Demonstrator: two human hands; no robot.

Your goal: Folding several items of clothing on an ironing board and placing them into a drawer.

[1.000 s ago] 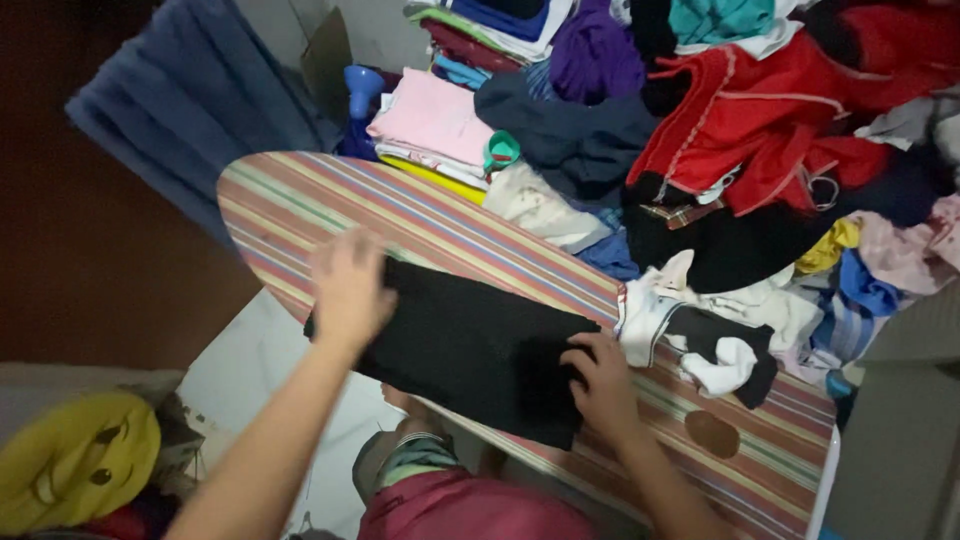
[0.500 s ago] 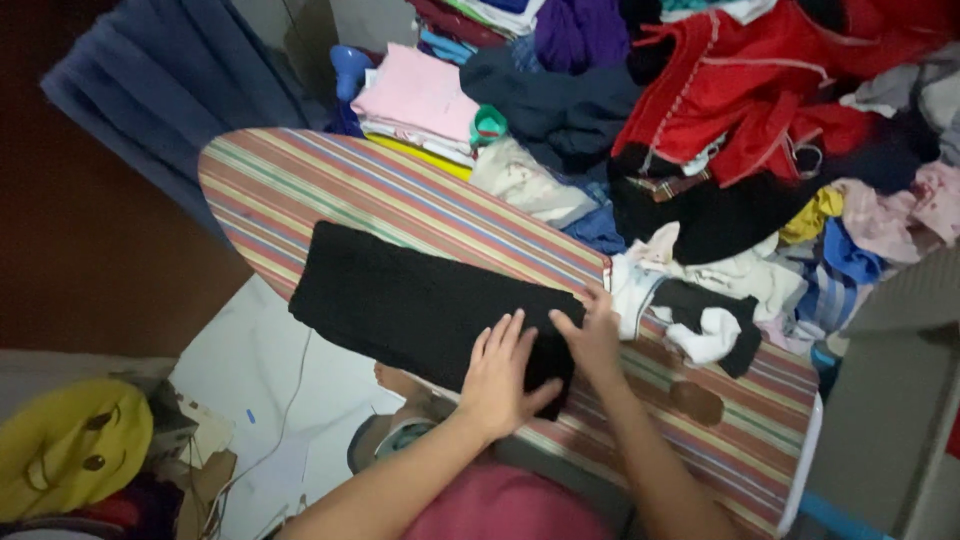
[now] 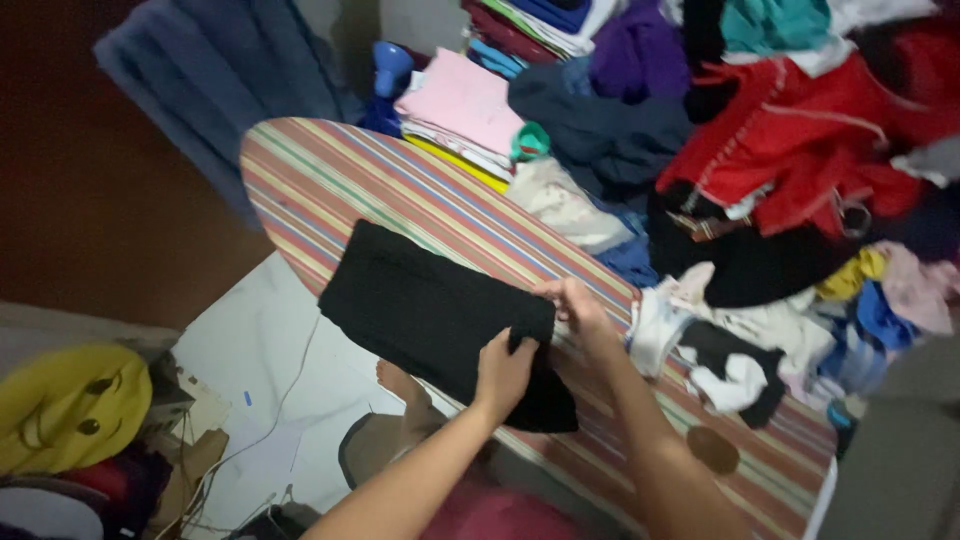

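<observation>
A black folded cloth (image 3: 425,305) lies across a striped ironing board (image 3: 330,185). My left hand (image 3: 503,368) grips the cloth's right end from the near side. My right hand (image 3: 575,315) pinches the same end at its far corner, lifting it off the board and turning it back toward the left. Both forearms reach in from the bottom of the view.
A white and black garment (image 3: 715,345) lies on the board's right part. A big heap of mixed clothes (image 3: 790,130) and a folded stack topped in pink (image 3: 455,105) sit behind. A blue cloth (image 3: 215,75) hangs at left; a yellow plush (image 3: 70,405) lies on the floor.
My left hand went from the cloth's far left end to its right end. Both hands now grip that end and raise it, folding it leftward.
</observation>
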